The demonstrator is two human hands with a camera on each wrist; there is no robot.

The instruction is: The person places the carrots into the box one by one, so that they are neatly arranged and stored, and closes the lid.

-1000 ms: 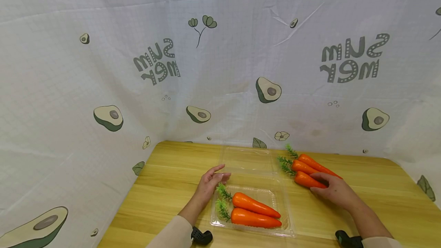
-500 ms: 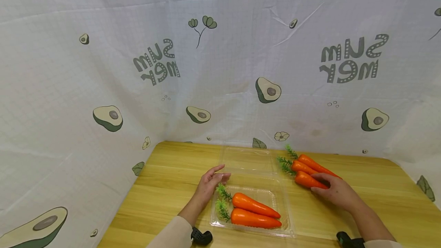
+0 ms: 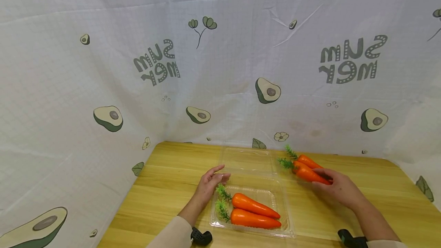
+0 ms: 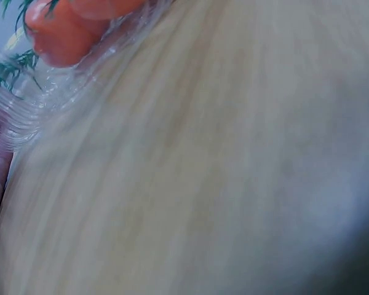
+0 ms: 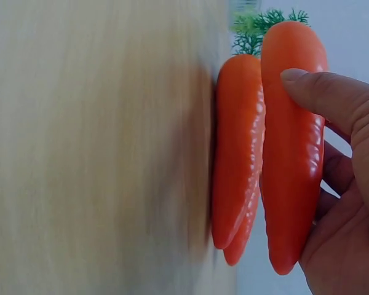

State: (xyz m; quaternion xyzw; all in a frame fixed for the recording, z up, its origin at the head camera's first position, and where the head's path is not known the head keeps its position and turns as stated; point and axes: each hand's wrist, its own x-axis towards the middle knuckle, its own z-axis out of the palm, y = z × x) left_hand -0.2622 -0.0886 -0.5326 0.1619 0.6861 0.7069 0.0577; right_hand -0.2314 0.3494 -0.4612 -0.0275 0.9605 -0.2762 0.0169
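Note:
My right hand [image 3: 341, 190] pinches an orange carrot [image 3: 307, 173] with a green top between thumb and fingers. In the right wrist view this carrot [image 5: 293, 153] is raised off the wood, beside two other carrots [image 5: 237, 153] lying on it. The head view shows one of those carrots [image 3: 309, 160] just behind the held one, which largely hides the other. My left hand [image 3: 206, 186] lies with loosely extended fingers at the left side of a clear plastic clamshell box [image 3: 253, 232]. Two carrots [image 3: 255, 205] lie side by side in its base, green tops toward the left.
Behind the base, the box's clear lid [image 3: 249, 160] lies folded back on the wooden table [image 3: 155, 202]. A white curtain [image 3: 220, 68] printed with avocados hangs around the table's back and left side.
My right hand has lifted the front carrot of the group slightly, so it now overlaps the middle one in the head view. The left hand and the box stay put.

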